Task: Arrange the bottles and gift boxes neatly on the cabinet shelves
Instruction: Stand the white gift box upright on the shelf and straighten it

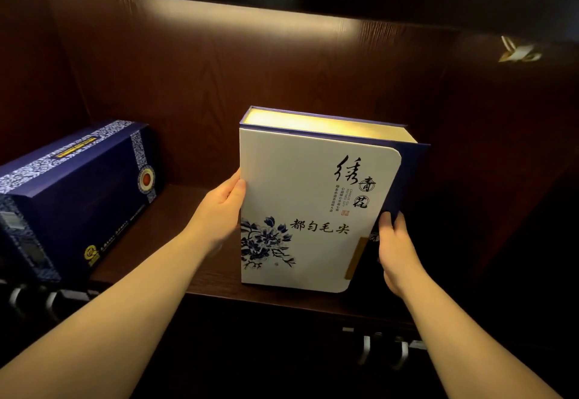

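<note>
A dark wooden cabinet fills the frame, lit from a strip under the board above. At the bottom, metal handles (369, 348) show faintly on the dim cabinet front, lower right and lower left. Above them the shelf (175, 210) runs across the middle of the frame, its front edge just under the white gift box (313, 207). This box stands upright at centre, its blue-flowered face toward the camera, its base near the front edge. The left hand (221, 210) grips its left edge, thumb on the face; the right hand (396, 248) curls round its lower right edge. To the left lies a dark blue gift box (78, 191), flat, overhanging the front edge; bare shelf lies between the two boxes. Right of the white box the shelf is in shadow. On the right wall, upper right, sits a pale fitting (518, 50).
</note>
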A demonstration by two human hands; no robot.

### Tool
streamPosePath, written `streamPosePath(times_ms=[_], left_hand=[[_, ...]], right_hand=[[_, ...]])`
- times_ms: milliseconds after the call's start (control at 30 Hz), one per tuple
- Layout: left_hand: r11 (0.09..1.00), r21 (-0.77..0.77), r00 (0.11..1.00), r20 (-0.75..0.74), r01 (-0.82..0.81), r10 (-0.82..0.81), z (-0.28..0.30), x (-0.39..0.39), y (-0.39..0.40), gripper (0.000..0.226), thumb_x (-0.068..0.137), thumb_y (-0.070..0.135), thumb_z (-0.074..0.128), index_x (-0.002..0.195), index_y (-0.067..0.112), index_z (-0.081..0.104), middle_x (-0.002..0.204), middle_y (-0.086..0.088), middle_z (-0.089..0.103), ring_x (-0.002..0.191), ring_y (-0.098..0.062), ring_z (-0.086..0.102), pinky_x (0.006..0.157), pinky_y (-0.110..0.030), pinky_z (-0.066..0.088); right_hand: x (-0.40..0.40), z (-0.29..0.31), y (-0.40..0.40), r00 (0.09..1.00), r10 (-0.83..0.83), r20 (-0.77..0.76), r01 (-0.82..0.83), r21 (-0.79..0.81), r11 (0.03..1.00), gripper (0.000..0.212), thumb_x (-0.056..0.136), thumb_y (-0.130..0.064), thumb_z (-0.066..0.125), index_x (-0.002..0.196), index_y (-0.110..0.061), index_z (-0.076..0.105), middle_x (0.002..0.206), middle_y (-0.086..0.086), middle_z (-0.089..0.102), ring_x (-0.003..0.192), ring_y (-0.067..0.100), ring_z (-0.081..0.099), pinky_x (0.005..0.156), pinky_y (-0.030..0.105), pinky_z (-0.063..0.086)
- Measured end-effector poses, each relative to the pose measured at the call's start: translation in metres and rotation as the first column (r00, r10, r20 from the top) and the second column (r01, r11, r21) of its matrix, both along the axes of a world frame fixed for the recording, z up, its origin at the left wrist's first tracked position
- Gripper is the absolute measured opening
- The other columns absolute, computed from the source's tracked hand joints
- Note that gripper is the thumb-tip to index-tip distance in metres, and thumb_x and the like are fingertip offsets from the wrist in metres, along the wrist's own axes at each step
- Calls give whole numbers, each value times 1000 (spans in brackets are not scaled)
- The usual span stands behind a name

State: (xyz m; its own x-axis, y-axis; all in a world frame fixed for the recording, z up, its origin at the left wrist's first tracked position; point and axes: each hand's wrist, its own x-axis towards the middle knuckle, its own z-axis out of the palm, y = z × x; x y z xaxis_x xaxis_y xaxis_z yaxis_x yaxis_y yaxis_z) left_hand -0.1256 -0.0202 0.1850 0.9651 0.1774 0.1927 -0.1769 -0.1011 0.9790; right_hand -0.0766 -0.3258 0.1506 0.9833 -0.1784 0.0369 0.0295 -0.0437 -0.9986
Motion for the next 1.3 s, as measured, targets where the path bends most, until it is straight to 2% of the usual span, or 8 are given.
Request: streamPosePath(times_ms=[133,333,567,733,867,1033,1167,1300], left_hand=[[1000,13,1000,19,-23,23,0,-3,-1,44,96,54,46,139,46,54,131,35,62,129,4,53,116,-45,39],[1000,7,1000,11,14,-14,4,-9,0,29,97,54,45,113,73,59,124,39,63,115,12,58,110,-50,45],[1000,0,1000,10,22,-22,4,-11,1,30,103,48,44,117,69,61,126,38,63,117,10,58,110,-50,46],[1000,-4,1000,2,1,-1,2,-9,3,29,105,46,44,129,54,56,126,38,63,117,12,57,111,-51,45],[1000,-5,1000,-4,1,-1,2,-9,1,33,106,44,43,114,71,60,125,39,63,116,11,58,109,-51,46],[1000,-8,1000,1,-2,2,2,-10,1,30,103,48,44,117,68,62,128,34,64,119,6,59,107,-51,48],[1000,5,1000,5,-4,4,2,-10,3,29,98,54,46,119,68,61,128,34,64,117,8,59,107,-50,49],[1000,0,1000,-6,-8,8,2,-10,2,31,105,47,43,113,71,61,122,38,65,112,12,59,107,-50,49]], right_hand=[[-1,-4,-2,1000,-24,-11,23,-14,1000,63,102,-50,35,157,-31,10,164,1,20,146,23,24,114,44,26],[-2,-6,0,1000,-24,8,24,-31,999,63,103,-49,34,157,-28,10,164,2,20,147,22,21,118,47,22],[-5,-7,-2,1000,-17,3,17,-17,1000,63,102,-50,35,157,-32,9,164,-1,19,148,22,20,118,50,21],[-7,-6,-1,1000,-7,9,7,-16,1000,61,103,-48,35,156,-33,10,163,-2,21,147,21,22,117,47,22],[-8,-8,-1,1000,-11,21,11,0,1000,60,103,-48,36,156,-32,11,161,-1,25,145,20,25,112,39,25],[-9,-9,0,999,-5,36,4,17,1000,57,103,-47,36,155,-36,15,155,-3,33,130,10,32,107,37,29],[-8,-11,-1,999,-9,32,8,16,1000,59,103,-48,36,156,-35,13,159,-1,29,137,13,29,112,40,26],[-8,-11,0,1000,-15,5,15,13,1000,63,102,-51,36,156,-33,10,161,0,25,144,20,26,112,41,26]])
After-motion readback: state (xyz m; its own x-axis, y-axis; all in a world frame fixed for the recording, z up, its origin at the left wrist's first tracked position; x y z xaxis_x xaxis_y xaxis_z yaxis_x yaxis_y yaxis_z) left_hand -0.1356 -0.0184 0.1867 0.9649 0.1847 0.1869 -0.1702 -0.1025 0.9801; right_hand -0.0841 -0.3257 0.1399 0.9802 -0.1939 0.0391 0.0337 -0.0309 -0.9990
